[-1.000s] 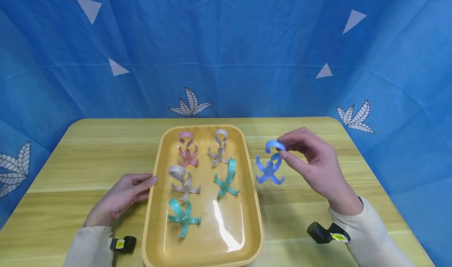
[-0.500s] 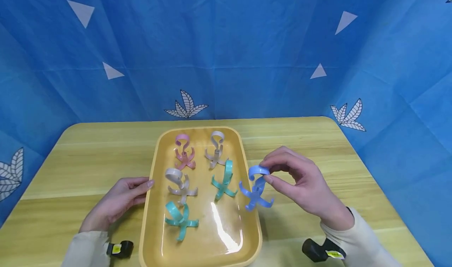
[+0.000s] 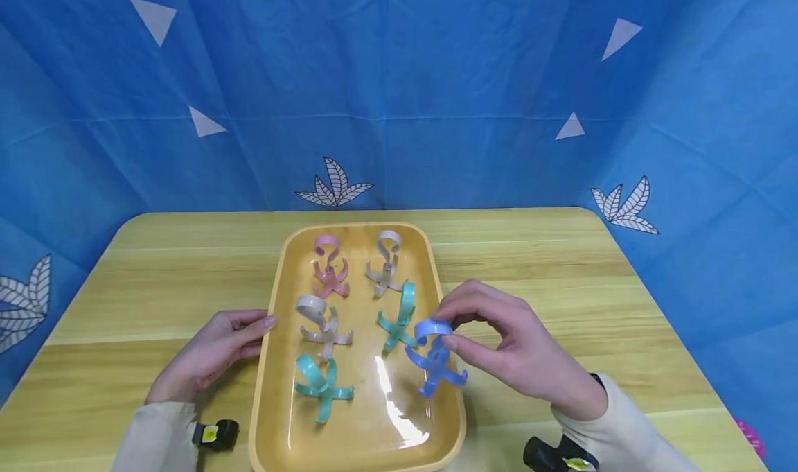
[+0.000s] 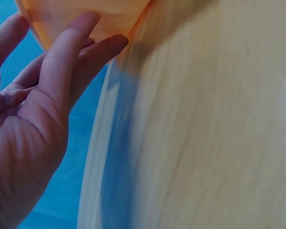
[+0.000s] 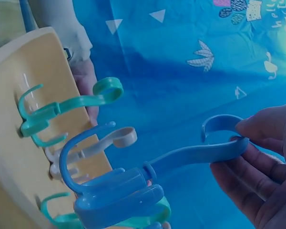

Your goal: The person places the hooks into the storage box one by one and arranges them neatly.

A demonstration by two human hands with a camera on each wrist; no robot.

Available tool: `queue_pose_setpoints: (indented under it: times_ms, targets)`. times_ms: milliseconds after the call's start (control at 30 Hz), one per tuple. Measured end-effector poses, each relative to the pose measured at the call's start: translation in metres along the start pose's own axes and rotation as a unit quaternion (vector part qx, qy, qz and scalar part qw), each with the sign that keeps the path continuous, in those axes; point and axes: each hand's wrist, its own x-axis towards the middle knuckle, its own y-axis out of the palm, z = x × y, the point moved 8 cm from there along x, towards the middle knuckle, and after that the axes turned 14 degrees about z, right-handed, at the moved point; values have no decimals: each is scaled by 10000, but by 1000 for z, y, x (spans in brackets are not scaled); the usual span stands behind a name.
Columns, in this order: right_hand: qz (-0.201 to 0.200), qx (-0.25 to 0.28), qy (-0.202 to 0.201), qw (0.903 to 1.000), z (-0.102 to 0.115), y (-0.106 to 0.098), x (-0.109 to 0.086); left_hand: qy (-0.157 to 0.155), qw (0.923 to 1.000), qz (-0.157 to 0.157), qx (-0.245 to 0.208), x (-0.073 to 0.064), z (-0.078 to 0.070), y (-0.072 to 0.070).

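Note:
My right hand pinches the curled top of a blue plastic hanging hook between thumb and fingers. The hook's upturned prongs hang over the right side of a yellow tray; whether they touch it I cannot tell. In the right wrist view the blue hook fills the foreground, its stem running to the fingers. My left hand holds the tray's left edge, thumb on the rim and fingers against the outer wall, as the tray wall in the left wrist view shows too.
Inside the tray stand a pink hook, a white one at the back, another white hook, a green hook near the blue one and a front green hook. A blue curtain rises behind the wooden table.
My right hand has carried the blue hook leftward and toward me, from beside the tray to over its right side. The left hand stays at the tray's edge.

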Motion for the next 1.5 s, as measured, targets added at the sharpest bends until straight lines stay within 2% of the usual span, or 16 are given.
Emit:
queue_pose_setpoints:
  times_ms: [267, 800, 967, 1500]
  targets:
    - [156, -31, 19, 9999, -3, 14, 6, 72, 10000, 42, -13, -1, -1, 1]
    - [632, 90, 814, 9946, -31, 36, 2, 72, 10000, 7, 12, 4, -1, 2]
    - [789, 57, 889, 9929, -35, 42, 0, 30, 10000, 61, 38, 3, 2, 2]
    - [984, 537, 1136, 9872, -45, 52, -9, 93, 9999, 56, 69, -1, 0, 1]
